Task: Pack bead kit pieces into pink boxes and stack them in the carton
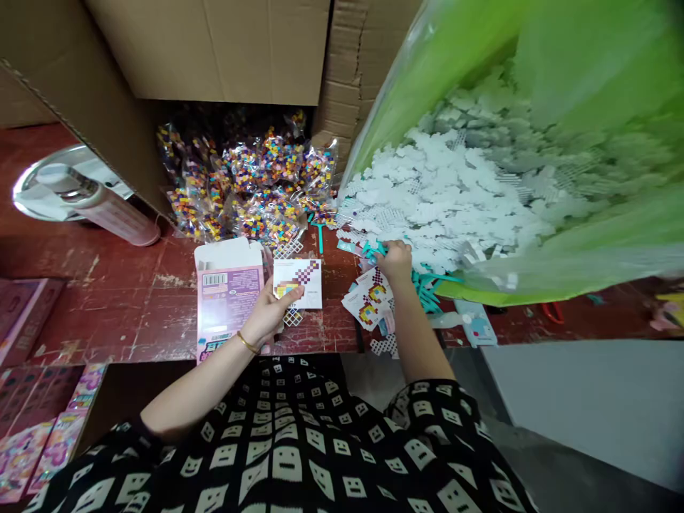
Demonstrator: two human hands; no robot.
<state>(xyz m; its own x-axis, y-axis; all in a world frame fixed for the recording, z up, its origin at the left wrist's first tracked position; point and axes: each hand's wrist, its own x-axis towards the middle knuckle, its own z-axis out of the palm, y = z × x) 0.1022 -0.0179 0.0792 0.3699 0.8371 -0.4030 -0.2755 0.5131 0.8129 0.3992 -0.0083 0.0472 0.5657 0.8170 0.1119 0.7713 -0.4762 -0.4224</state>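
Note:
My left hand (270, 312) is closed on a small white card (299, 282) with a coloured pixel picture, and a white grid plate (292, 318) shows under the fingers. A pink open box (227, 296) lies flat just left of it. My right hand (394, 258) is curled at the mouth of a green bag (561, 92) full of white grid plates (443, 192), pinching a teal plastic tool (370, 249). A stack of more pixel cards (368, 298) lies under my right wrist.
Clear bags of coloured beads (256, 185) are piled under cardboard boxes (229, 50) at the back. A white tube (115, 214) lies at left on the red table (117, 292). Pink flat boxes (32, 427) sit at lower left, with more teal tools (427, 281) near the bag.

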